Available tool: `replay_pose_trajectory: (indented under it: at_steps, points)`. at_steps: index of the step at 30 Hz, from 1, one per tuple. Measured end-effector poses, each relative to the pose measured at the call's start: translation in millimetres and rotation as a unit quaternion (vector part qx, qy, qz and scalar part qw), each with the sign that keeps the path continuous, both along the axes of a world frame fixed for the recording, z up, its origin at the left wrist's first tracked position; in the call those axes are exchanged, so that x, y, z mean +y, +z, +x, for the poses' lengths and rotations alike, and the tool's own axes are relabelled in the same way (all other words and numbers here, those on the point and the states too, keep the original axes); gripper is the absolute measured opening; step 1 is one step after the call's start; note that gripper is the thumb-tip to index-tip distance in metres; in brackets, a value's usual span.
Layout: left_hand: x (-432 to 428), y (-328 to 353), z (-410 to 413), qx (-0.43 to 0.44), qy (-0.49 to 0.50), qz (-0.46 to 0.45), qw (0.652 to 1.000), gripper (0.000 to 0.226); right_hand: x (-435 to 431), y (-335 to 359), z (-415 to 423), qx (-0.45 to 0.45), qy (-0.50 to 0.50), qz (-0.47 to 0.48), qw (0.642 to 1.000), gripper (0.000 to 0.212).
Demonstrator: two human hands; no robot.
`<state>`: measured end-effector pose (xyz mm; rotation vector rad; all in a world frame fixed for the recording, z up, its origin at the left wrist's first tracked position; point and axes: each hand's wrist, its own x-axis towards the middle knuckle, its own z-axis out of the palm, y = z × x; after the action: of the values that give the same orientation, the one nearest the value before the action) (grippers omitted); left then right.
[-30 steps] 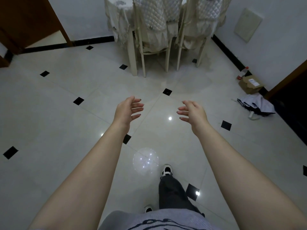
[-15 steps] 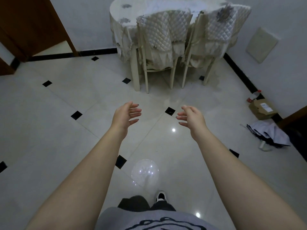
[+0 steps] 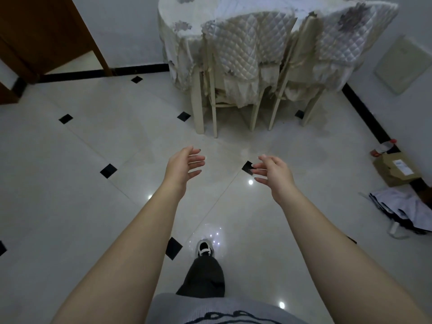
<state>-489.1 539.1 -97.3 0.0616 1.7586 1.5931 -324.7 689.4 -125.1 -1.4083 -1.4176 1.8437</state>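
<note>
Near shoe [image 3: 203, 248], clear balloon [image 3: 217, 232], well below right hand [image 3: 275, 173]

Both arms are stretched forward, the left hand [image 3: 181, 167] and right hand [image 3: 275, 172] held apart, palms facing inward, fingers loosely spread.

Open air lies between our left hand [image 3: 181, 166] and right hand [image 3: 274, 174]. Ahead, the draped table [image 3: 245, 5] and chairs [image 3: 243, 50] bar our way; a cardboard box [image 3: 395, 169] sits by the right wall.
</note>
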Motion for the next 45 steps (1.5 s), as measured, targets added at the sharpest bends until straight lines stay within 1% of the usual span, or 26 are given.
replay_pose_trajectory:
  at_steps: [6,13,19,26,30,35,40,43,45]
  points:
    - [67.9,6.0,-90.5,-0.001,-0.013,0.016,1.0,0.036,63.0,11.6,-85.2,-0.004,-0.019,0.013,1.0,0.023]
    - [129.8,12.9,-155.6,-0.004,-0.028,0.018,0.999,0.038,114.3,15.3,-147.6,-0.009,-0.033,0.008,0.999,0.02]
    - [188.9,7.4,-193.5,-0.005,-0.042,0.004,0.999,0.037,172.4,8.1,-186.1,-0.008,-0.037,0.008,0.999,0.021]
    - [287.3,11.1,-235.9,-0.001,-0.035,0.012,0.999,0.032,275.2,5.5,-229.0,0.0,-0.025,0.016,1.0,0.021]
    - [353.3,33.0,-251.6,-0.008,-0.028,0.041,0.999,0.028,336.5,18.0,-250.6,-0.009,-0.018,0.035,0.999,0.025]
    - [415.1,59.0,-268.6,0.005,-0.031,0.068,0.997,0.029,402.8,43.0,-278.5,0.017,-0.018,0.051,0.998,0.022]
    - [459.2,75.0,-292.4,0.032,-0.033,0.084,0.995,0.03,449.8,66.2,-302.9,0.041,-0.019,0.073,0.996,0.019]
    - [480.0,77.3,-308.3,0.035,-0.035,0.083,0.995,0.03,471.4,71.8,-315.9,0.047,-0.019,0.073,0.996,0.022]
    - [494.4,77.8,-318.7,0.036,-0.038,0.087,0.995,0.031,486.3,71.6,-325.7,0.054,-0.017,0.075,0.996,0.019]
